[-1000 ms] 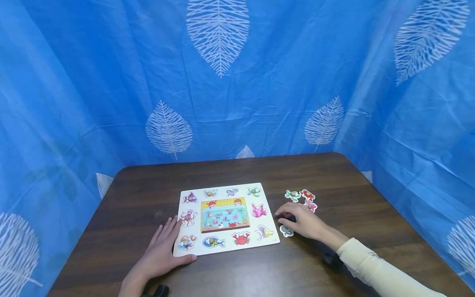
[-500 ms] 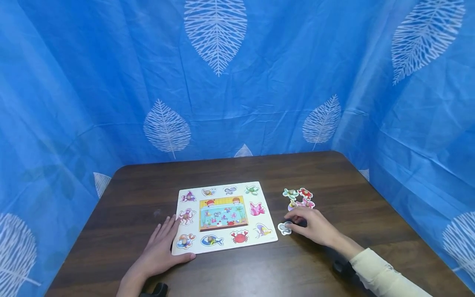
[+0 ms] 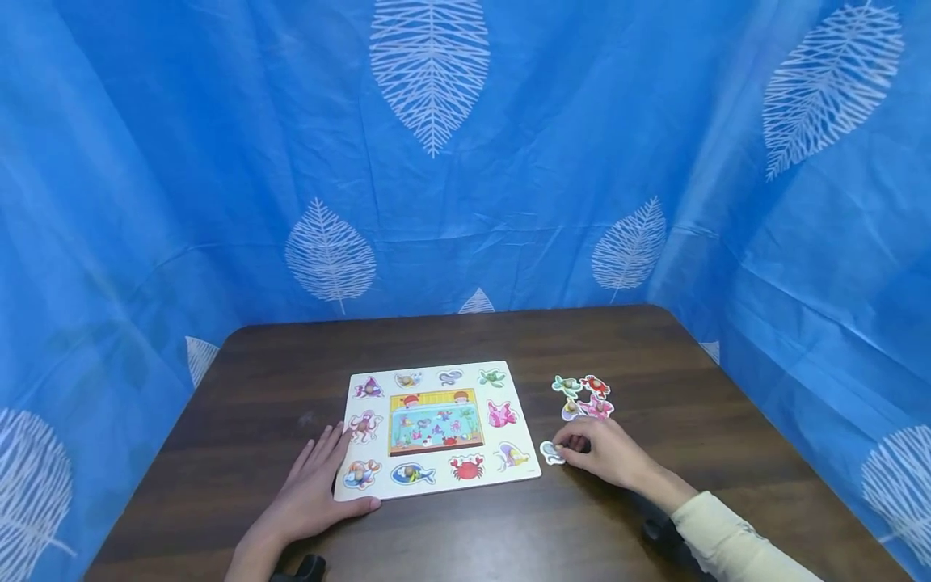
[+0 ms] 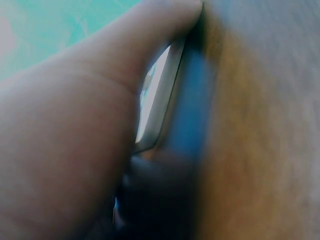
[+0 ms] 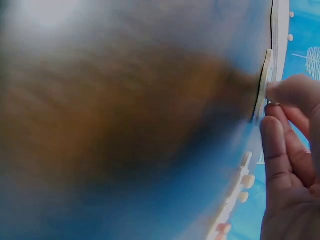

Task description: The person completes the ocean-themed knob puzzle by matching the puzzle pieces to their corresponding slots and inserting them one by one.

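A white puzzle board [image 3: 465, 483] with sea-animal pictures around an aquarium scene lies on the wooden table. My left hand [image 3: 309, 493] rests along its left edge and lower left corner, fingers straight and thumb on the front edge. To the right of the board, my right hand [image 3: 607, 457] pinches the knob of a grey, eel-like puzzle piece [image 3: 549, 453] between thumb and fingers. In the right wrist view this piece [image 5: 262, 87] stands just off the tabletop. The left wrist view shows mostly the blurred left hand [image 4: 70, 140] beside the board's edge [image 4: 162, 100].
Behind the right hand lie several knobbed pieces: a green turtle [image 3: 566, 385], a red crab [image 3: 596, 385], a pink fish [image 3: 597, 407] and a yellowish fish [image 3: 572, 409]. Some places on the board hold knobbed pieces, such as the octopus [image 3: 365, 425]. A blue curtain [image 3: 465, 267] surrounds the table [image 3: 451, 533].
My right hand has closed its thumb and fingers on the grey piece, which has shifted slightly left towards the board. The left hand stays in place; the head view shifts a little.
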`<state>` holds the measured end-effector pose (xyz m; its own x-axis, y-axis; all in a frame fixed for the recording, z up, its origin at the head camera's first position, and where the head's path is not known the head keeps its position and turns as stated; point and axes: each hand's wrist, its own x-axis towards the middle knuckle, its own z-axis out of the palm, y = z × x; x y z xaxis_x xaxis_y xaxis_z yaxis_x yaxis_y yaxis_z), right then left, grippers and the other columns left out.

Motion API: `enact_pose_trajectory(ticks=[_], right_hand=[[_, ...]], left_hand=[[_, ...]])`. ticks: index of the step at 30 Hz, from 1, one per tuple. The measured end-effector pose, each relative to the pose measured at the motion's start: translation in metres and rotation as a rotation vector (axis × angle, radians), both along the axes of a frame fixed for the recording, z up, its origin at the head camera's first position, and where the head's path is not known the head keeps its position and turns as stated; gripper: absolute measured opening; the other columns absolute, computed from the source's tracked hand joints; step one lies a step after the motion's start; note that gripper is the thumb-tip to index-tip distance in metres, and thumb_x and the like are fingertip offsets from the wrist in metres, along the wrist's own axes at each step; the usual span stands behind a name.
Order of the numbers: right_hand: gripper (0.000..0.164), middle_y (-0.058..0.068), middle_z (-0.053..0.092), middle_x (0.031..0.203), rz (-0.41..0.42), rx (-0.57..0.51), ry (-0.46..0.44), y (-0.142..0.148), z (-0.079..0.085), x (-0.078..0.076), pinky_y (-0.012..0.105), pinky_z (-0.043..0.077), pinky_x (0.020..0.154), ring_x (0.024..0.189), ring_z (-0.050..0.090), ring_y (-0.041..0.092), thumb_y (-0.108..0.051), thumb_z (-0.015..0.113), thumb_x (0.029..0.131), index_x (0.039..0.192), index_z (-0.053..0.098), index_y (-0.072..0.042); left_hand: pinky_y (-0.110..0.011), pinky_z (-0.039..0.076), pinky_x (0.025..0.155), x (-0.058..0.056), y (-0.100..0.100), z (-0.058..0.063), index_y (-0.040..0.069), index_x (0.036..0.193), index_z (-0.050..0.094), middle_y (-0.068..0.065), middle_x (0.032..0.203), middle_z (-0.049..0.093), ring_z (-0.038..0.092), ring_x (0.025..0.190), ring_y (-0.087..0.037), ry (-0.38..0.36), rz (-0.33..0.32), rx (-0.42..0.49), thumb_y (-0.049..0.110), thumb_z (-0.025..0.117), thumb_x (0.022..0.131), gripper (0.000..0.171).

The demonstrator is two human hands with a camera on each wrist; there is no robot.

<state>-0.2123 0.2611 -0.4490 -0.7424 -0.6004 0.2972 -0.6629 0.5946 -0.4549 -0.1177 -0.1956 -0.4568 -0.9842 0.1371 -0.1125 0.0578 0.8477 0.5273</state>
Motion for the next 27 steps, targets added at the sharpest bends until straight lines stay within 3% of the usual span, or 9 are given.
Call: enact_pose_trajectory(ticks=[8,27], right_hand=[[0.012,-0.015,0.063,0.079,-0.027,0.068,-0.058,-0.023,0.016,-0.015,0.02,0.05,0.063,0.07,0.053,0.0,-0.006,0.081,0.085,0.091,0.077,-0.016],[0.008,-0.005,0.072,0.088,-0.077,0.081,-0.085,-0.124,0.012,-0.067,0.023,0.052,0.069,0.075,0.059,0.005,-0.017,0.08,0.091,0.098,0.08,-0.015]], left_hand=[[-0.065,0.008,0.125,-0.001,-0.002,-0.004,-0.001,0.162,0.024,-0.026,0.169,0.02,0.014,0.157,-0.047,-0.012,0.001,0.006,0.074,0.077,0.074,0.127],[-0.064,0.009,0.126,-0.006,-0.008,0.0,0.0,0.162,0.025,-0.024,0.169,0.021,0.014,0.157,-0.044,-0.001,-0.005,0.0,0.073,0.077,0.075,0.125]])
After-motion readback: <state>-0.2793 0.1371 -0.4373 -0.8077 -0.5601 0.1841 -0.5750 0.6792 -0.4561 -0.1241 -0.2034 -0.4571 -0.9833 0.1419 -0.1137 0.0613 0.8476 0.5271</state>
